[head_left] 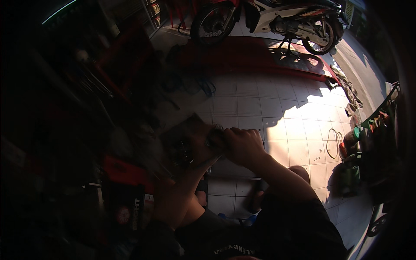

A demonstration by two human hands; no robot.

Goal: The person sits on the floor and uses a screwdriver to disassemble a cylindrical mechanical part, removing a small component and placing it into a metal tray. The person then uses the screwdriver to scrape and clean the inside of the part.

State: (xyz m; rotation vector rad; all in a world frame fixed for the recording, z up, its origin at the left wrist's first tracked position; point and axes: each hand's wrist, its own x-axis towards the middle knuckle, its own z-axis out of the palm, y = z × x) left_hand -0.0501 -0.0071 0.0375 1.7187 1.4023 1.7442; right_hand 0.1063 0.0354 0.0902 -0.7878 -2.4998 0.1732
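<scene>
In front of my body, my two hands are close together. My right hand [243, 145] is closed, its fingers curled around a small dark part [216, 135] with a shiny rim. What kind of part it is cannot be made out. My left hand [203, 157] is just below and to the left, close against the part. Deep shadow hides its fingers. Beyond and left of the left hand sits a dark, flat-sided box or tray [196, 123]. Some shiny metal bits [185, 149] glint beside the left hand.
A motorcycle [277, 19] stands on a red platform [242, 56] at the back. Pale floor tiles [249, 106] stretch ahead, sunlit at right. A thin loop of cord [333, 143] lies near a cluttered rack [368, 138]. Red and black boxes [125, 171] are at left, in shadow.
</scene>
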